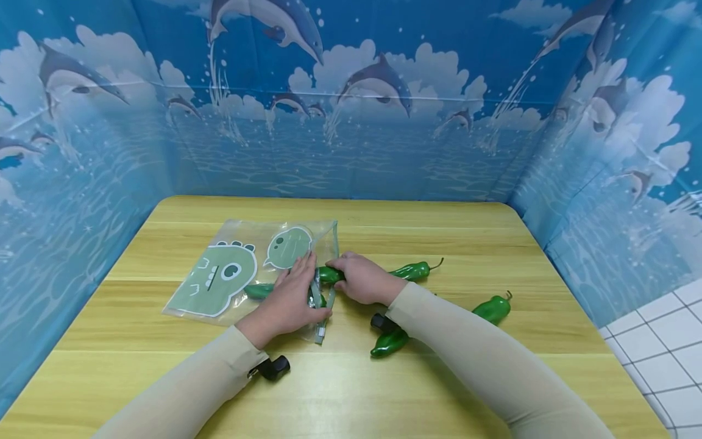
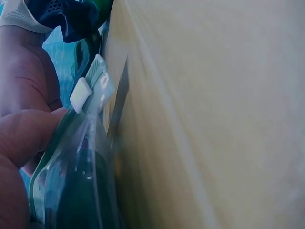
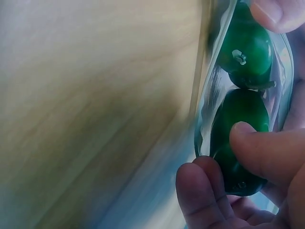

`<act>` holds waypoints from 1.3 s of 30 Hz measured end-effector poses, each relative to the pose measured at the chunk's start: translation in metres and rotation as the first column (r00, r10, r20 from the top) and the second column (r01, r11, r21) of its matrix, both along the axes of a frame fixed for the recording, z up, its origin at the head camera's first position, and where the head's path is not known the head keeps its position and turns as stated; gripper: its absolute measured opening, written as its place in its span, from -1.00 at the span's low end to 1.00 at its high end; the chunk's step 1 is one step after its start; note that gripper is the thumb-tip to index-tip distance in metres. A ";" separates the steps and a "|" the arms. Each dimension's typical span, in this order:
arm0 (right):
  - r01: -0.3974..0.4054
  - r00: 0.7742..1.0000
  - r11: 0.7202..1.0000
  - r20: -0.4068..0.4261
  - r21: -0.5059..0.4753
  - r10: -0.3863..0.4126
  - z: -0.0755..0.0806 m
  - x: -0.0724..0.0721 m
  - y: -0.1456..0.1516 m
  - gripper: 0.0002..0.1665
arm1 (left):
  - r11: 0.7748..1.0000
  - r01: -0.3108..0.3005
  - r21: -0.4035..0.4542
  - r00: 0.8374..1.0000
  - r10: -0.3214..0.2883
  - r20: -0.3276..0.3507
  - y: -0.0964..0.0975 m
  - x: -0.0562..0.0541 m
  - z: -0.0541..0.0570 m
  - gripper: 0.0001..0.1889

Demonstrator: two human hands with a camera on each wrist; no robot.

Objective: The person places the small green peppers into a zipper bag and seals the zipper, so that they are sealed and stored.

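A clear zip bag (image 1: 323,235) with green cartoon prints lies flat, its mouth facing right. My left hand (image 1: 293,299) rests over that mouth with fingers extended across the top; its thumb (image 2: 28,131) holds the bag's edge near the white slider (image 2: 81,95). Inside the bag are green peppers, one (image 1: 258,291) showing through the plastic and one (image 3: 248,52) just within the opening. My right hand (image 1: 364,280) grips another green pepper (image 3: 238,114) between thumb and fingers, its front part in the bag mouth.
Behind my right hand lies a green pepper (image 1: 414,271) with a curled stem. Below and right of it, green peppers (image 1: 390,344) show partly under my right forearm. The wooden table (image 1: 351,390) is enclosed by a dolphin-print curtain (image 1: 351,152).
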State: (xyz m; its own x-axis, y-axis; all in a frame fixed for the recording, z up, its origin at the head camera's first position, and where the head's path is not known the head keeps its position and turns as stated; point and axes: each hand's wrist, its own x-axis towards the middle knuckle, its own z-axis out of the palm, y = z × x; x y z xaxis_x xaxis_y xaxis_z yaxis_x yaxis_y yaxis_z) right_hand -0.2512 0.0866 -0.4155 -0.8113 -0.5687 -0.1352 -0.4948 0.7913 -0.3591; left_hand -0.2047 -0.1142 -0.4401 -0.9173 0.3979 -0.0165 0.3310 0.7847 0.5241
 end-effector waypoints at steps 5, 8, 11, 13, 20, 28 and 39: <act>-0.017 1.000 0.999 0.004 -0.032 0.017 -0.002 -0.001 -0.002 -0.40 | 1.000 0.000 -0.006 1.000 0.000 0.002 0.000 0.000 0.001 0.33; -0.036 0.999 0.998 0.008 -0.048 0.036 -0.004 -0.002 -0.003 -0.41 | 1.000 0.003 -0.007 1.000 -0.003 0.001 0.000 0.000 0.000 0.32; -0.040 0.999 0.998 0.013 -0.054 0.040 -0.005 -0.002 -0.004 -0.41 | 1.000 0.006 -0.013 1.000 -0.006 0.005 0.000 -0.001 -0.001 0.32; -0.034 0.999 0.998 0.016 -0.056 0.035 -0.006 -0.003 -0.005 -0.40 | 1.000 0.007 -0.013 1.000 -0.007 0.004 0.000 -0.001 -0.001 0.32; -0.020 1.000 0.998 0.012 -0.064 0.021 -0.010 -0.005 -0.007 -0.41 | 1.000 0.007 0.006 1.000 -0.007 0.010 -0.001 -0.001 -0.001 0.32; 0.021 1.000 0.996 0.012 -0.092 -0.020 -0.010 -0.005 -0.012 -0.47 | 1.000 0.002 0.006 1.000 -0.002 0.021 0.000 -0.001 0.000 0.33; 0.156 0.988 0.982 0.026 -0.107 -0.155 -0.013 -0.007 -0.013 -0.66 | 1.000 -0.001 -0.011 1.000 0.002 0.024 0.001 -0.002 0.000 0.33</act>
State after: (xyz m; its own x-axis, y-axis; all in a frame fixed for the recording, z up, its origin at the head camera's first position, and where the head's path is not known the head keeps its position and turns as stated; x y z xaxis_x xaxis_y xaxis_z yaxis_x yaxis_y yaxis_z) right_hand -0.2579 0.0736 -0.4282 -0.8891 -0.4478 -0.0943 -0.3618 0.8140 -0.4544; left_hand -0.2070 -0.1136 -0.4398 -0.9171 0.3963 -0.0430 0.3173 0.7909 0.5233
